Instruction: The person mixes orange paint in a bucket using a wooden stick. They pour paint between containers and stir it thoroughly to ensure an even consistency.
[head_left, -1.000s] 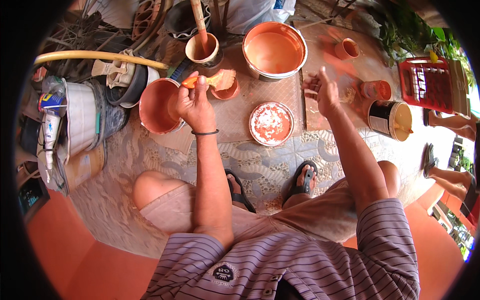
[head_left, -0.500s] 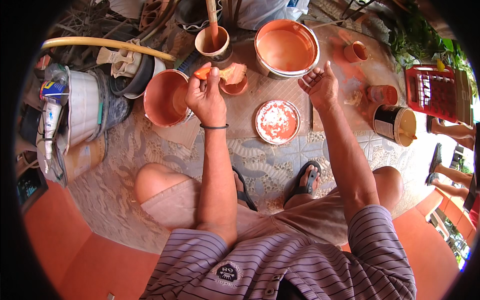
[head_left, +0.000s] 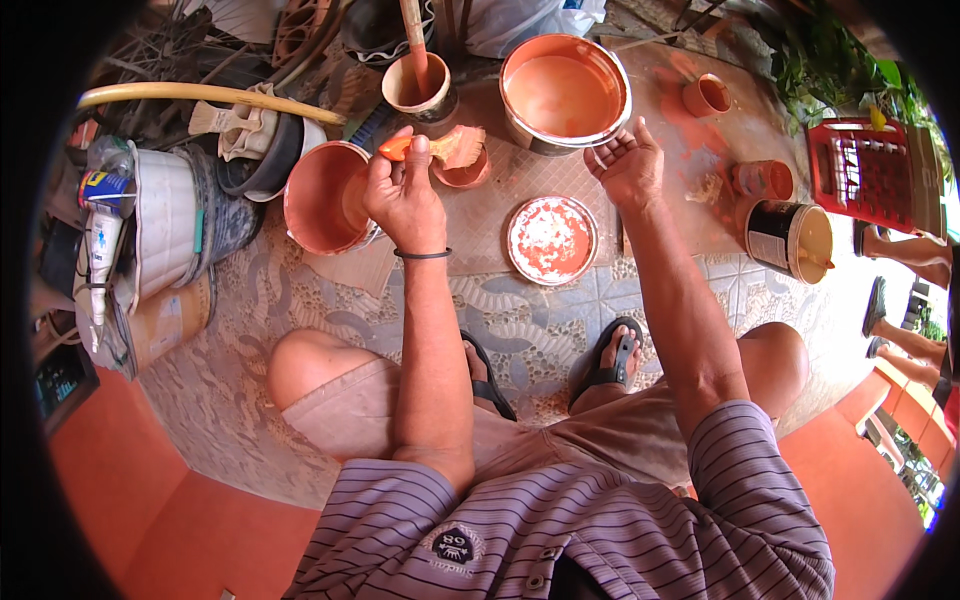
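Left hand (head_left: 408, 208) pinches an orange-handled paintbrush (head_left: 456, 148) above the brown sheet's (head_left: 480, 225) left side; right hand (head_left: 632, 175), fingers loosely spread, is at the paint bucket (head_left: 527, 136) toward the far edge, contact indeterminable.

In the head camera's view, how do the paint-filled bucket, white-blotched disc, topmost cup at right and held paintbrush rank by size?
1. Paint-filled bucket
2. White-blotched disc
3. Topmost cup at right

Unsure: paintbrush, slim and partly covered by the left hand, perhaps nearer the camera.
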